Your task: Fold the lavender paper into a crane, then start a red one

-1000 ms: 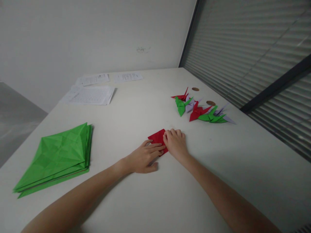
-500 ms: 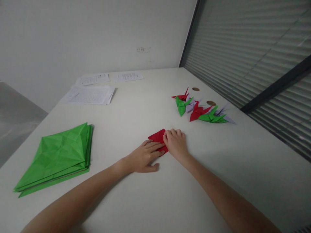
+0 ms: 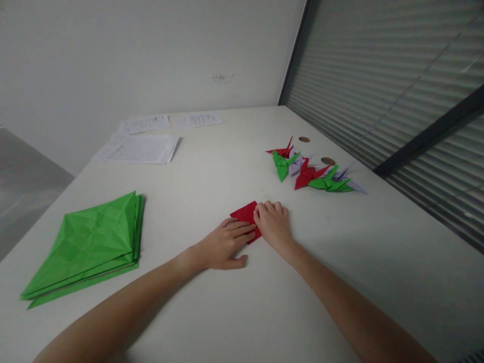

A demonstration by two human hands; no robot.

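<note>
A small folded piece of red origami paper (image 3: 245,213) lies on the white table between my hands. My left hand (image 3: 227,244) rests flat on its lower left part, fingers stretched out over the paper and thumb apart on the table. At the paper's right edge, my right hand (image 3: 273,222) has its fingers curled together against it. Part of the paper is hidden under the fingers of both hands.
On the left lies a stack of creased green paper (image 3: 94,237). Several folded paper cranes (image 3: 308,174) in red, green and pale purple sit at the right, near two round brown discs (image 3: 328,161). Printed sheets (image 3: 141,148) lie at the back left. Window blinds (image 3: 385,75) border the right side.
Both hands stay in nearly the same place on the red paper. One left fingertip has shifted slightly, so a bit more of the paper's lower corner shows.
</note>
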